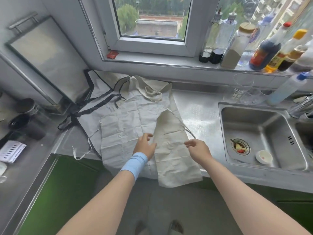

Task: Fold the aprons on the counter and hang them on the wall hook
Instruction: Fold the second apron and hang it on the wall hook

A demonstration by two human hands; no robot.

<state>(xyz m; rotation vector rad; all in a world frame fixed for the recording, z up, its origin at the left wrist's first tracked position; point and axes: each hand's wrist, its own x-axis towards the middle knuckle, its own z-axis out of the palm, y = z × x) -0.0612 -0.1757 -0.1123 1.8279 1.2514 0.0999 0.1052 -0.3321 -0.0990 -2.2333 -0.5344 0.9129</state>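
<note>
Two half-curled hands [145, 146] [198, 149] over cream apron [171, 124]

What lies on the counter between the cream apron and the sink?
In the head view, only bare steel counter separates the cream apron from the sink, apart from the apron's thin tie trailing at its edge.

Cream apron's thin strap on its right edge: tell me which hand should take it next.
Right. The right hand is beside the strap, which runs down to its fingers; whether it already pinches it is unclear. The left hand is at the left edge of the cream apron, farther away.
</note>
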